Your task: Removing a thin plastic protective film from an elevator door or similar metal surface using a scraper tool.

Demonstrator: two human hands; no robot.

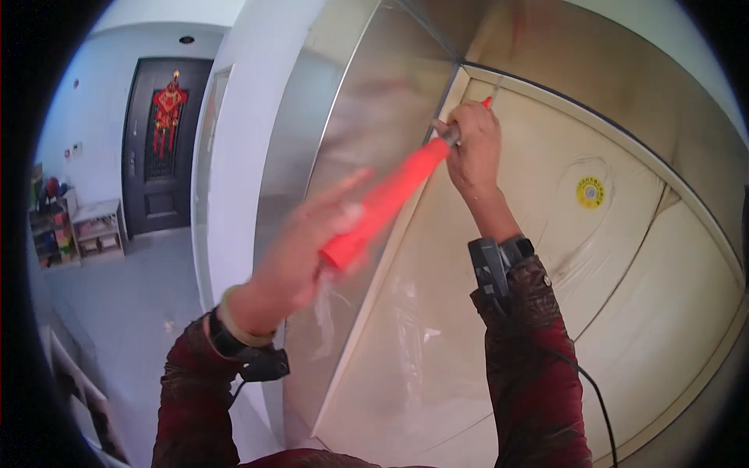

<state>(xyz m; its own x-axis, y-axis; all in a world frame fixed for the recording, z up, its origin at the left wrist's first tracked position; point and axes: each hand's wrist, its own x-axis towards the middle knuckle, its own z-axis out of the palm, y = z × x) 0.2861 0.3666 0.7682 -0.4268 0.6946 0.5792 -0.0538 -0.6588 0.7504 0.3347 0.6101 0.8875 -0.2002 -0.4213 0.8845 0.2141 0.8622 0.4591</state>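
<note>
A long red tubular tool (389,202) with a grey metal collar runs slantwise up to the top corner of a cream panel (526,263). My right hand (477,134) is closed around its forward part, by the collar. Beyond my fingers a small red piece and a thin tip show near the panel's upper frame (550,96); whether they belong to the same tool is hidden. Toward me, my left hand (304,245) lies against the tool's rear end. Motion blurs this hand and the tube, so the wrap of its fingers is unclear.
Shiny metal sheeting (368,111) borders the panel. Clear film wrinkles over the panel, which bears a round yellow sticker (591,193). A black cable (600,398) hangs by my right sleeve. Farther left are a dark door (167,193) and low shelves (96,228).
</note>
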